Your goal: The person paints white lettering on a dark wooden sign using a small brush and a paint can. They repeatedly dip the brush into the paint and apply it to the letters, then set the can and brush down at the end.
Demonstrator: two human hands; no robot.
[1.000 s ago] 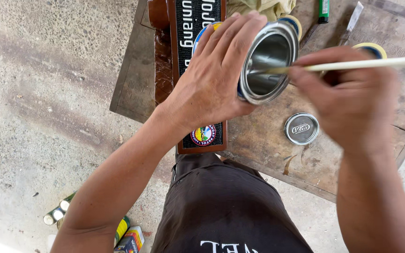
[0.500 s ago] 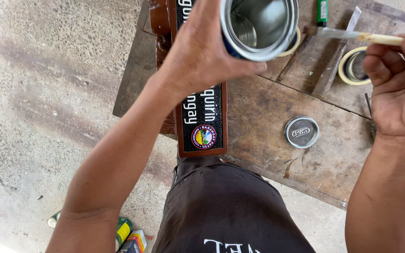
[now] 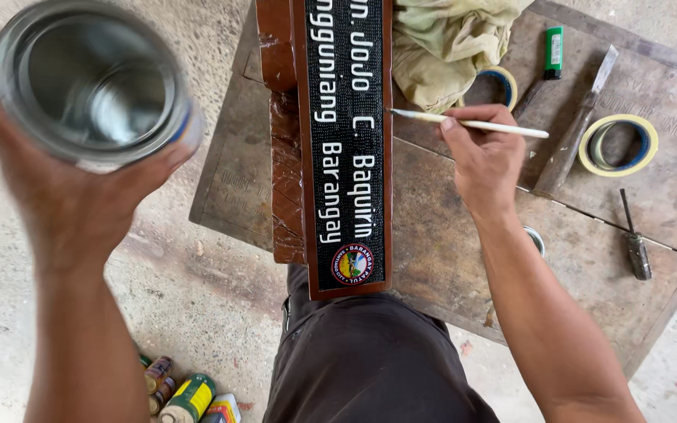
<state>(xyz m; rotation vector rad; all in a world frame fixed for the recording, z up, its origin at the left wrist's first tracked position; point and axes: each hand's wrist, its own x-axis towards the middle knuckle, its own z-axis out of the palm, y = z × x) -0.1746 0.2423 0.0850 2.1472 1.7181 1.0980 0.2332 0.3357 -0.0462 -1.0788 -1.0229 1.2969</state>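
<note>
My left hand (image 3: 56, 204) grips an open metal tin (image 3: 92, 82), lifted up at the upper left, well away from the table. My right hand (image 3: 483, 160) pinches a thin white-handled brush (image 3: 472, 123) whose tip touches the right edge of a long wooden name plaque (image 3: 346, 149). The plaque has a black face with white lettering, a round coloured emblem at its near end and a carved brown frame. It lies lengthwise on a low wooden work table (image 3: 448, 251).
On the table lie a crumpled yellowish rag (image 3: 440, 47), two rolls of tape (image 3: 619, 145), a green-capped marker (image 3: 552, 51), a flat chisel (image 3: 573, 133), a small awl (image 3: 635, 239) and a tin lid (image 3: 536, 239) behind my forearm. Several spray cans (image 3: 186, 395) stand on the concrete floor.
My left hand swung the tin away from the table to the upper left. My right hand brought the brush down from near the tin to the plaque's edge.
</note>
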